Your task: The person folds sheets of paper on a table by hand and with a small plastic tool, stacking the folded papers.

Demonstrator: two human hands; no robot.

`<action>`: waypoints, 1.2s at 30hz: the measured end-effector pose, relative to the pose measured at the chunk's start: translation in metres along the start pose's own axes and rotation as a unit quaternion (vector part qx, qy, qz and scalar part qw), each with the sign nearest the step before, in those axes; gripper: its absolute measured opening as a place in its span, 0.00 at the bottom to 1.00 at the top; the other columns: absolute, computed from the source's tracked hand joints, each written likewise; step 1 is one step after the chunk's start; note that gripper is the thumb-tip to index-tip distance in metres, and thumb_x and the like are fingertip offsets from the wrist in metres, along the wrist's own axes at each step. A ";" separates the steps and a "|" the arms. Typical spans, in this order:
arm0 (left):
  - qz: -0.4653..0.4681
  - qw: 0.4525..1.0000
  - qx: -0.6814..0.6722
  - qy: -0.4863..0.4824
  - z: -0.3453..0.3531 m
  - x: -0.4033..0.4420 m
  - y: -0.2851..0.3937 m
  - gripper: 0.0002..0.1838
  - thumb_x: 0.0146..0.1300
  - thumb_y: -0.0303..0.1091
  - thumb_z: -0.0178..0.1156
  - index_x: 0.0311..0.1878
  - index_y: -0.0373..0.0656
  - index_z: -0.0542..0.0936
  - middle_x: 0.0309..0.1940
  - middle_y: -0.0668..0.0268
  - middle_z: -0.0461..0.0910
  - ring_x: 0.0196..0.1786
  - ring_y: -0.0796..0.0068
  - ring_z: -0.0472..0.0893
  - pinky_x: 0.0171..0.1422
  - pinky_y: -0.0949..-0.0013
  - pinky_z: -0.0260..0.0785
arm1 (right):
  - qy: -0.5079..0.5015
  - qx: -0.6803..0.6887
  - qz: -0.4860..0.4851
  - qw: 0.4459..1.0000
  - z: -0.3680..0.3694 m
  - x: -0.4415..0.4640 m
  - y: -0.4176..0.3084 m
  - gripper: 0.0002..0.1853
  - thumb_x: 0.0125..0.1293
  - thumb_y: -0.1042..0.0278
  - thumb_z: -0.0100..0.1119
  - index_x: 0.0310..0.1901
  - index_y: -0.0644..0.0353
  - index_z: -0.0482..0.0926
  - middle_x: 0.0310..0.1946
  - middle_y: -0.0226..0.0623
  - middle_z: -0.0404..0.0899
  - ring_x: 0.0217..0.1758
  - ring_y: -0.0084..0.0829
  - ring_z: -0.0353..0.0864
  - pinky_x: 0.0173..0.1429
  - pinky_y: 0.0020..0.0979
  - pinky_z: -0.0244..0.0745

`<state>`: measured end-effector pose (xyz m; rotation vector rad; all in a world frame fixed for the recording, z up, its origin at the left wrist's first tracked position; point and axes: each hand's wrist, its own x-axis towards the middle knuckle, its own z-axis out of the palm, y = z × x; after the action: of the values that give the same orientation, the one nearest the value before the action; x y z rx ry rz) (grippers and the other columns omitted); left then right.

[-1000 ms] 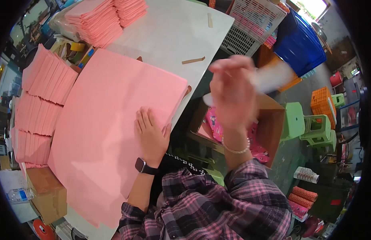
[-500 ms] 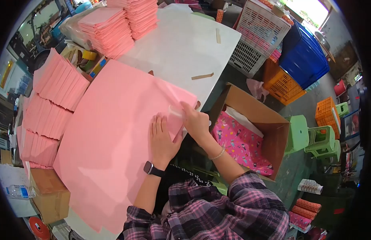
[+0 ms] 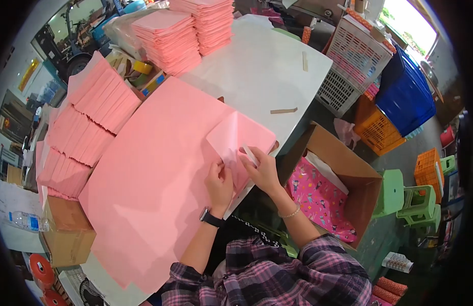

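Observation:
A large pink paper sheet (image 3: 144, 168) lies across the white table, with a folded-over corner flap (image 3: 223, 135) at its right end. My left hand (image 3: 219, 186) pinches the flap's near edge between thumb and fingers. In my right hand (image 3: 262, 172) is a slim, flat white stick (image 3: 250, 154), held over the folded end of the paper. The stick's lower part is hidden by the fingers.
Folded pink paper stacks (image 3: 165, 41) stand at the back, with more pink bundles (image 3: 83, 127) along the left. A cardboard box (image 3: 356, 176) holding pink patterned material (image 3: 318, 196) is at the right. Two brown strips, including one strip (image 3: 283, 110), lie on the white table (image 3: 257, 61).
My right hand has lifted from pressing on the fold, and the white stick now shows. My left hand has gone from lying flat to pinching the flap, which is raised. The view has shifted.

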<state>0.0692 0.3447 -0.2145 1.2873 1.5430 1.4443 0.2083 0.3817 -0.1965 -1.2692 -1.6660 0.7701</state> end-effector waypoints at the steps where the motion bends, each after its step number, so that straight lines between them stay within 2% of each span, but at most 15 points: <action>1: -0.002 1.000 0.002 0.013 0.001 0.001 0.002 0.13 0.67 0.29 0.60 0.51 0.31 0.77 0.40 0.60 0.83 0.40 0.76 0.81 0.45 0.74 0.73 | 0.000 0.005 0.004 1.000 0.000 0.000 -0.001 0.19 0.60 0.63 0.67 0.51 0.61 0.80 0.30 0.45 0.84 0.28 0.35 0.83 0.35 0.31 0.77; 3: -0.008 0.999 0.006 0.036 0.002 0.002 0.004 0.10 0.68 0.28 0.60 0.48 0.31 0.78 0.36 0.64 0.84 0.38 0.83 0.79 0.42 0.78 0.71 | -0.002 0.010 0.010 1.000 -0.002 -0.001 -0.001 0.19 0.60 0.63 0.66 0.52 0.60 0.80 0.31 0.45 0.84 0.28 0.37 0.84 0.35 0.33 0.77; 6: -0.002 0.999 0.004 0.054 0.004 0.001 0.007 0.10 0.65 0.29 0.63 0.44 0.31 0.79 0.32 0.65 0.83 0.35 0.83 0.79 0.40 0.77 0.71 | 0.099 -0.190 -0.008 0.977 -0.006 -0.005 -0.001 0.24 0.60 0.63 0.64 0.58 0.60 0.75 0.34 0.47 0.84 0.31 0.45 0.85 0.34 0.40 0.78; 10: 0.005 0.997 0.012 0.074 0.005 0.003 0.009 0.10 0.62 0.29 0.67 0.38 0.33 0.78 0.25 0.67 0.81 0.29 0.85 0.75 0.36 0.77 0.68 | 0.131 -0.282 0.041 0.950 -0.004 -0.002 0.008 0.30 0.60 0.62 0.62 0.63 0.61 0.69 0.38 0.48 0.84 0.34 0.50 0.84 0.33 0.44 0.78; 15: 0.016 0.995 0.048 0.086 0.007 0.005 0.009 0.13 0.58 0.30 0.70 0.32 0.36 0.74 0.19 0.70 0.75 0.24 0.86 0.68 0.30 0.77 0.62 | 0.098 -0.319 0.065 0.940 -0.005 -0.003 0.012 0.33 0.60 0.60 0.63 0.64 0.63 0.65 0.39 0.48 0.84 0.33 0.49 0.84 0.33 0.43 0.79; 19: 0.003 0.994 0.049 0.097 0.008 0.004 0.013 0.14 0.56 0.29 0.71 0.31 0.37 0.73 0.17 0.72 0.71 0.23 0.85 0.66 0.28 0.76 0.60 | 0.107 -0.306 0.057 0.944 -0.006 -0.002 0.009 0.29 0.59 0.60 0.63 0.61 0.61 0.69 0.38 0.49 0.84 0.33 0.48 0.85 0.33 0.43 0.79; 22: 0.002 0.994 0.044 0.096 0.008 0.004 0.014 0.14 0.56 0.29 0.72 0.31 0.37 0.73 0.18 0.72 0.71 0.23 0.85 0.65 0.29 0.76 0.60 | 0.113 -0.260 -0.008 0.959 -0.007 -0.001 0.012 0.22 0.59 0.60 0.65 0.53 0.60 0.77 0.35 0.48 0.84 0.30 0.48 0.84 0.32 0.42 0.78; 27: 0.021 0.993 0.046 0.106 0.009 0.006 0.012 0.14 0.55 0.29 0.72 0.32 0.36 0.73 0.18 0.72 0.70 0.22 0.85 0.64 0.28 0.77 0.59 | 0.128 -0.207 0.024 0.969 -0.006 0.008 0.009 0.15 0.61 0.58 0.66 0.43 0.59 0.81 0.29 0.46 0.82 0.25 0.41 0.83 0.29 0.38 0.74; 28: 0.021 0.993 0.046 0.106 0.009 0.006 0.011 0.14 0.55 0.29 0.72 0.32 0.36 0.73 0.18 0.72 0.70 0.22 0.85 0.64 0.28 0.77 0.59 | 0.089 -0.180 0.076 0.977 -0.008 0.010 0.009 0.15 0.62 0.56 0.65 0.42 0.60 0.81 0.28 0.44 0.82 0.25 0.37 0.82 0.27 0.35 0.70; 30: -0.001 0.994 0.062 0.087 0.006 0.006 0.011 0.13 0.55 0.29 0.72 0.36 0.37 0.76 0.20 0.69 0.75 0.24 0.81 0.70 0.30 0.76 0.64 | 0.011 -0.123 0.179 0.976 -0.012 0.014 0.008 0.18 0.65 0.52 0.63 0.38 0.61 0.82 0.25 0.39 0.82 0.24 0.29 0.81 0.23 0.29 0.64; 31: -0.013 0.994 0.069 0.078 0.006 0.005 0.013 0.13 0.55 0.29 0.72 0.38 0.37 0.77 0.22 0.68 0.77 0.25 0.79 0.73 0.32 0.75 0.66 | 0.011 -0.124 0.178 0.976 -0.013 0.014 0.006 0.18 0.65 0.52 0.63 0.38 0.61 0.82 0.25 0.39 0.82 0.24 0.29 0.81 0.23 0.29 0.64; 32: -0.013 0.995 0.069 0.078 0.006 0.004 0.014 0.13 0.55 0.29 0.72 0.38 0.37 0.77 0.22 0.68 0.77 0.25 0.79 0.73 0.32 0.75 0.66 | 0.024 0.006 0.207 0.978 -0.013 0.013 0.004 0.19 0.66 0.50 0.62 0.38 0.62 0.82 0.26 0.36 0.82 0.25 0.25 0.80 0.22 0.27 0.61; 34: 0.062 0.991 0.114 0.023 0.008 0.001 0.016 0.18 0.58 0.35 0.70 0.48 0.39 0.78 0.36 0.60 0.80 0.39 0.69 0.79 0.45 0.68 0.70 | 0.048 0.264 0.253 0.929 -0.016 0.012 0.000 0.22 0.68 0.47 0.59 0.37 0.63 0.81 0.26 0.32 0.82 0.26 0.18 0.78 0.20 0.22 0.53; 35: 0.099 0.986 0.136 -0.005 0.009 -0.001 0.019 0.21 0.59 0.38 0.68 0.53 0.40 0.78 0.43 0.56 0.82 0.47 0.64 0.81 0.51 0.65 0.72 | 0.049 0.263 0.253 0.930 -0.018 0.012 -0.003 0.22 0.68 0.47 0.59 0.37 0.63 0.81 0.26 0.32 0.82 0.26 0.18 0.78 0.20 0.22 0.53; 36: 0.100 0.986 0.135 -0.006 0.009 -0.001 0.022 0.21 0.59 0.38 0.68 0.53 0.40 0.78 0.43 0.56 0.82 0.47 0.64 0.81 0.51 0.65 0.72 | 0.064 0.289 0.271 0.916 -0.021 0.012 -0.007 0.23 0.68 0.46 0.58 0.37 0.64 0.81 0.27 0.31 0.83 0.27 0.17 0.78 0.20 0.22 0.51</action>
<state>0.0824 0.3442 -0.1952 1.6476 1.6845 1.3774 0.2234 0.3905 -0.1781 -1.3068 -0.8634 1.3578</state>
